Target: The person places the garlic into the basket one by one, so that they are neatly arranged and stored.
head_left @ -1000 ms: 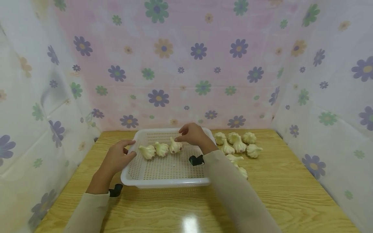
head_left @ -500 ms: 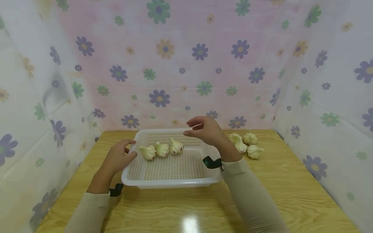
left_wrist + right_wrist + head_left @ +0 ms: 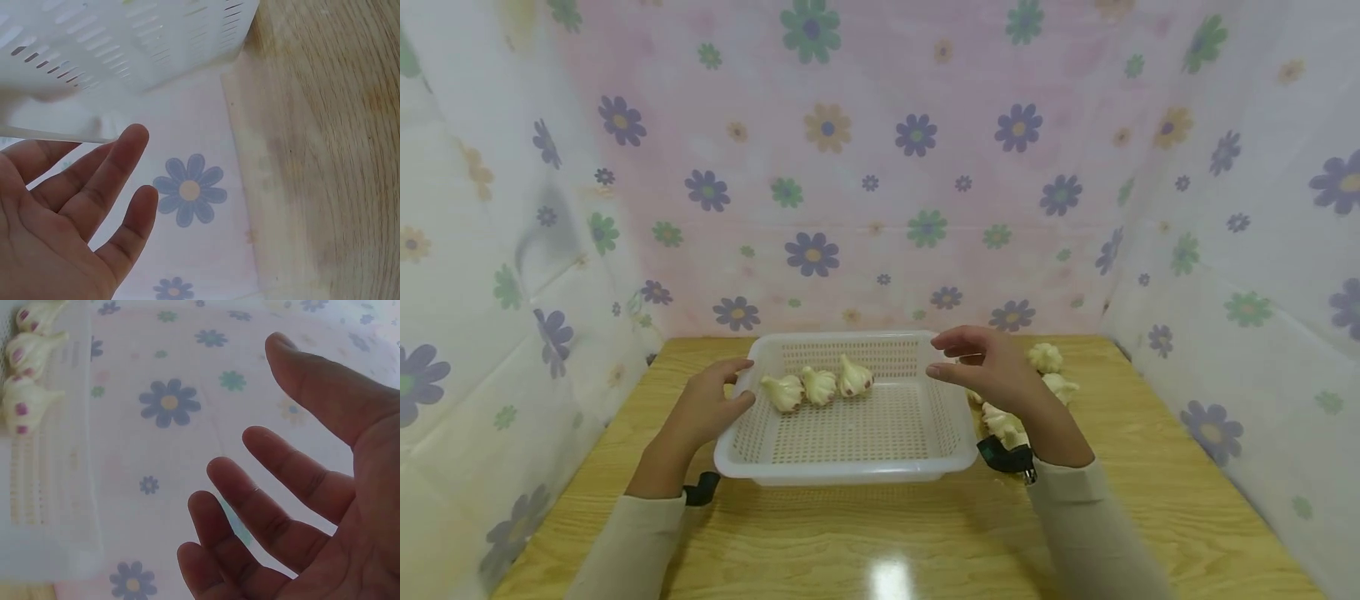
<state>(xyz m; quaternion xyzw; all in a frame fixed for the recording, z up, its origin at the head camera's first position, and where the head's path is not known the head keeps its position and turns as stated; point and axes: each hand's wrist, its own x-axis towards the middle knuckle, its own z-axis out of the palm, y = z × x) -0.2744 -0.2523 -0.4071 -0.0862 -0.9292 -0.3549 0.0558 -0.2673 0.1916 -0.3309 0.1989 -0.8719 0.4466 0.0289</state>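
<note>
1. Right hand (image 3: 988, 367): fingers spread, near loose, cream-coloured, rounded garlic bulbs (image 3: 1002, 423).
2. Left hand (image 3: 706, 406): fingers parted, at the white perforated plastic basket (image 3: 850, 472).
3. Inside, between the hands, lie three matching bulbs (image 3: 818, 387): plump, ridged, purple-spotted, necks tapering.

I can read no text, label, brand, number or sign: not on the white basket (image 3: 850, 472), nor on the garlic bulbs (image 3: 819, 386), nor on the worktop (image 3: 775, 542), nor on the cloth (image 3: 865, 150) past its far edge, whose print shows only flowers (image 3: 812, 254). If the black device (image 3: 1006, 457) at my right wrist (image 3: 1062, 437), just beside the basket's near right corner, bears lettering, it is too small to make out.
</note>
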